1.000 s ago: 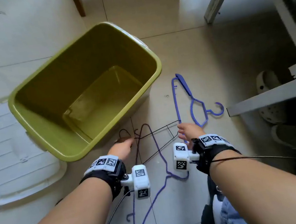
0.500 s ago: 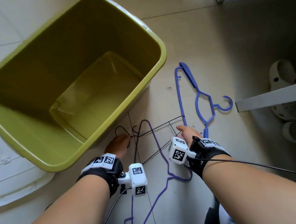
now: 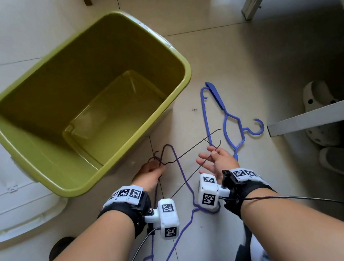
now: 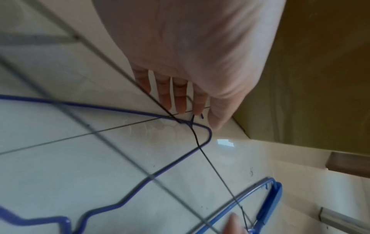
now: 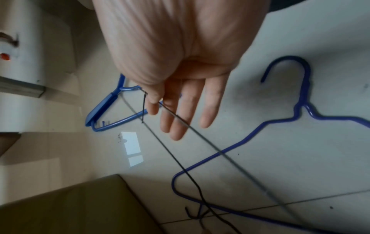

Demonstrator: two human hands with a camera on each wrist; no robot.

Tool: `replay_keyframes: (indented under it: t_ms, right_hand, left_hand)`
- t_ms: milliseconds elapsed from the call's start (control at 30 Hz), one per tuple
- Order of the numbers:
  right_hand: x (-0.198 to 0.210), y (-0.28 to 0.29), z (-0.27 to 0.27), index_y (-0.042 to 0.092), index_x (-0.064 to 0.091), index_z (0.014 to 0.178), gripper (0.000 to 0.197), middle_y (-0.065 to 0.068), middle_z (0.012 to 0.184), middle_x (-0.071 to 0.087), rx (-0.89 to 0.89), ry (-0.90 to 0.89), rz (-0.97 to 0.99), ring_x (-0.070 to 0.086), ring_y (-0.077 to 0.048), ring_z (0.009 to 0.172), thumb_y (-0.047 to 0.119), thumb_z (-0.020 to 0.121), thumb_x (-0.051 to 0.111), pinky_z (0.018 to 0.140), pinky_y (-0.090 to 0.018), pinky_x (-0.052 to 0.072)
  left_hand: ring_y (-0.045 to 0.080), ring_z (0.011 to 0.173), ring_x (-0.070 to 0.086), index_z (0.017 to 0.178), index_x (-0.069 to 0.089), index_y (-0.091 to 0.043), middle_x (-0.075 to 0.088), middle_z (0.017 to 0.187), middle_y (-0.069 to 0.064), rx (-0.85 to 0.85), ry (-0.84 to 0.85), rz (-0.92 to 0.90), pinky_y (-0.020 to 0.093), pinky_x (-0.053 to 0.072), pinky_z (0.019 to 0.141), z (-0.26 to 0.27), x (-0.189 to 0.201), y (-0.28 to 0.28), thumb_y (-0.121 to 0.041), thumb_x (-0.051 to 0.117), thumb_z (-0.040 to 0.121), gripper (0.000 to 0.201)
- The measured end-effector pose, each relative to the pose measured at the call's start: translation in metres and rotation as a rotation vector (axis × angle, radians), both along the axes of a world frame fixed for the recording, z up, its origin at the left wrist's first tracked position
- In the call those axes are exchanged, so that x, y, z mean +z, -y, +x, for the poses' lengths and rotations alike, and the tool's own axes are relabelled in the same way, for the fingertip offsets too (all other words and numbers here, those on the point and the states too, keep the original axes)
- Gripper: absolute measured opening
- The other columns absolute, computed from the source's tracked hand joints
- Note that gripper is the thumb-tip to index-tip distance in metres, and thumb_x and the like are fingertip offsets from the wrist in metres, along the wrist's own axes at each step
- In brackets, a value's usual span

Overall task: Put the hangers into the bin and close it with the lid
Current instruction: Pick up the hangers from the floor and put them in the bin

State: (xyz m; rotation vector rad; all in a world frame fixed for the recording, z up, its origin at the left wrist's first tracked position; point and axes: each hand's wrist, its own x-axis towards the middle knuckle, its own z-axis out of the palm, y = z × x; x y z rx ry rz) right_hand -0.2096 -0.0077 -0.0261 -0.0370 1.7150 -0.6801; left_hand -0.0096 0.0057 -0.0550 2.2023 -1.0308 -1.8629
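Hangers first, head view: I see three on the tiled floor (image 3: 245,59) in front of the olive bin (image 3: 98,179). A thin black wire hanger (image 3: 191,149) is lifted at a tilt between my two hands. My left hand (image 3: 150,172) is curled around its hook end, just beside the bin's near corner. My right hand (image 3: 219,161) is palm up, fingers mostly straight, with the wire's other end resting across them and the thumb against it. A purple wire hanger (image 3: 185,185) lies flat under both wrists. A blue plastic hanger (image 3: 229,122) lies apart to the right. The bin stands open with nothing inside; the white lid (image 3: 4,174) lies on the floor to its left. Pale clogs (image 3: 320,97) sit at the far right under a grey frame.

Left wrist view: fingers (image 4: 178,98) point down at the twisted neck of the black hanger, over a corner of the purple one. Whether they fully clasp the wire, I cannot tell here. Bin wall to the right.

Right wrist view: thumb (image 5: 152,102) pins the wire end against extended fingers. Blue hanger beyond, purple hook to the right.
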Motion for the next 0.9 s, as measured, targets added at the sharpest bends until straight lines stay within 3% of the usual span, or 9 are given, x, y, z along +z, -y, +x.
replay_keyframes:
  t_ms: [133,200,267,333,433,500,600,733,900]
  right_hand:
    - [0.028,-0.001,-0.008,0.016,0.052,0.105,0.023,-0.006,0.084,0.063,-0.039,-0.081,-0.071,0.067,-0.019,0.076,0.016,0.102,0.029,0.070,-0.036,0.054]
    - [0.044,-0.001,-0.013,0.015,0.051,0.108,0.023,-0.006,0.081,0.061,-0.061,-0.092,-0.104,0.067,-0.019,0.075,0.015,0.102,0.028,0.075,-0.037,0.053]
    - [0.060,-0.001,-0.018,0.015,0.051,0.109,0.023,-0.006,0.080,0.060,-0.081,-0.102,-0.139,0.066,-0.019,0.074,0.015,0.102,0.028,0.074,-0.037,0.053]
    - [0.080,-0.003,-0.024,0.015,0.051,0.107,0.023,-0.006,0.080,0.060,-0.092,-0.111,-0.176,0.067,-0.020,0.075,0.015,0.102,0.029,0.070,-0.036,0.053]
    - [0.107,-0.007,-0.033,0.017,0.052,0.096,0.025,-0.005,0.077,0.059,-0.105,-0.110,-0.225,0.066,-0.020,0.073,0.012,0.100,0.028,0.061,-0.033,0.051]
    - [0.127,-0.011,-0.037,0.016,0.053,0.093,0.025,-0.006,0.074,0.059,-0.114,-0.094,-0.273,0.066,-0.022,0.072,0.009,0.097,0.030,0.067,-0.035,0.052]
    - [0.156,-0.015,-0.044,0.015,0.056,0.090,0.015,-0.005,0.073,0.061,-0.110,-0.127,-0.346,0.063,-0.019,0.068,0.014,0.094,0.041,0.065,-0.035,0.049]
    - [0.188,-0.014,-0.049,0.020,0.059,0.085,0.014,-0.003,0.079,0.065,0.024,-0.242,-0.460,0.060,-0.012,0.061,0.027,0.094,0.051,0.047,-0.025,0.038]
    - [0.228,-0.005,-0.034,0.018,0.059,0.087,0.008,-0.003,0.072,0.064,0.037,-0.198,-0.533,0.062,-0.014,0.060,0.020,0.093,0.055,0.051,-0.025,0.042]
  left_hand:
    - [0.022,0.132,0.048,0.145,0.039,-0.018,0.048,0.147,0.002,-0.213,0.023,0.086,0.028,0.036,0.102,0.005,0.030,-0.019,-0.064,0.062,0.077,0.086]
    - [0.020,0.132,0.048,0.147,0.036,-0.019,0.050,0.145,0.001,-0.273,-0.008,0.095,0.029,0.034,0.107,0.004,0.041,-0.030,-0.069,0.066,0.069,0.098]
    - [0.013,0.114,0.058,0.147,0.035,-0.021,0.062,0.123,-0.004,-0.264,-0.049,0.066,0.024,0.039,0.098,0.001,0.052,-0.040,-0.064,0.076,0.062,0.104]
    - [0.009,0.091,0.060,0.144,0.038,-0.024,0.064,0.105,-0.002,-0.275,-0.045,0.002,0.020,0.042,0.080,-0.004,0.069,-0.048,-0.055,0.084,0.054,0.106]
    - [0.017,0.089,0.062,0.135,0.044,-0.024,0.064,0.119,0.017,-0.354,0.036,-0.103,0.021,0.039,0.067,-0.011,0.097,-0.050,-0.033,0.085,0.064,0.083]
    - [0.021,0.090,0.066,0.130,0.045,-0.026,0.061,0.125,0.020,-0.386,0.059,-0.157,0.020,0.040,0.061,-0.014,0.118,-0.050,-0.026,0.080,0.068,0.071]
    - [0.013,0.068,0.055,0.127,0.043,-0.029,0.062,0.119,0.016,-0.400,0.072,-0.245,0.021,0.043,0.059,-0.014,0.144,-0.049,-0.025,0.078,0.069,0.068]
    - [0.022,0.100,0.064,0.128,0.043,-0.028,0.062,0.109,0.003,-0.392,0.135,-0.373,0.033,0.052,0.084,-0.005,0.172,-0.045,-0.026,0.078,0.068,0.069]
    - [0.013,0.071,0.050,0.129,0.044,-0.027,0.046,0.077,-0.006,-0.358,0.206,-0.490,0.029,0.045,0.068,0.016,0.199,-0.029,-0.026,0.080,0.070,0.069]
